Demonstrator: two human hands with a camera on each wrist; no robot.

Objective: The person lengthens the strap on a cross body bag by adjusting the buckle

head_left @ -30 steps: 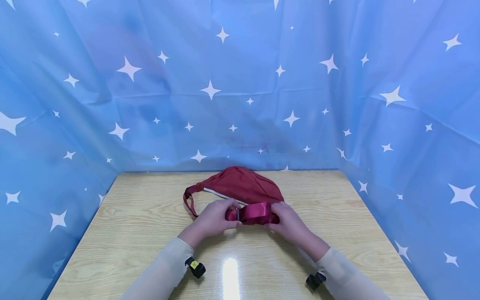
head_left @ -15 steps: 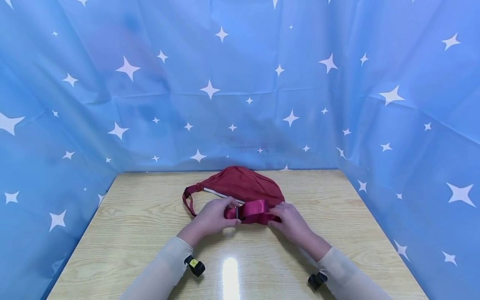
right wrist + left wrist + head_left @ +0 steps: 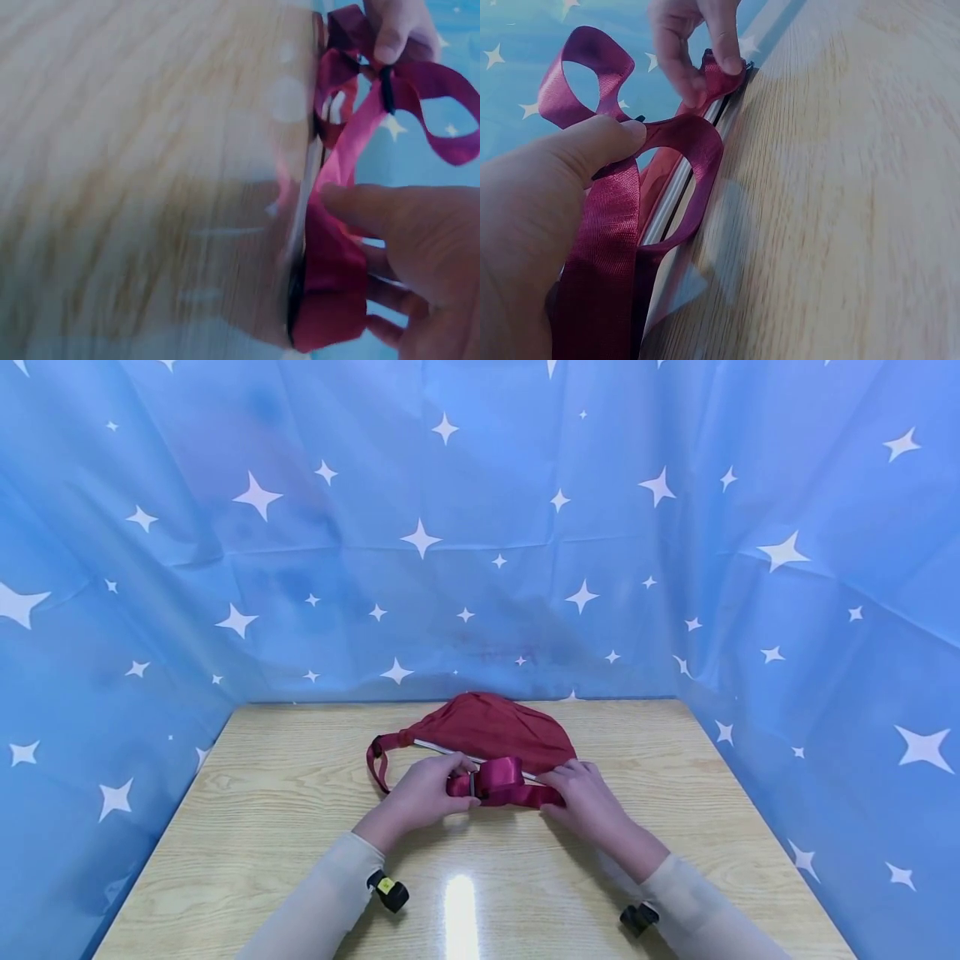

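A dark red waist bag [image 3: 487, 727] lies toward the back of the table, its pale zip edge facing me. In front of it, my left hand [image 3: 423, 795] pinches the shiny red strap [image 3: 501, 772] beside a dark strap slider [image 3: 387, 90]. Part of the strap stands up in a loop to the right of those fingers. My right hand [image 3: 588, 803] holds the strap farther along, near the bag's right end, with thumb in front and fingers behind. Between the two hands the webbing runs fairly straight. In the left wrist view, more loops [image 3: 697, 172] hang around the left thumb.
The light wood table [image 3: 285, 793] extends on both sides of the bag. Another strap loop [image 3: 377, 764] with a black fitting curls at the bag's left end. A blue star-patterned cloth [image 3: 480, 568] hangs behind and along both sides.
My right hand has moved a little to the right along the strap, drawing out a longer straight stretch. The standing loop has shrunk and shifted left. My left hand has stayed nearly in place.
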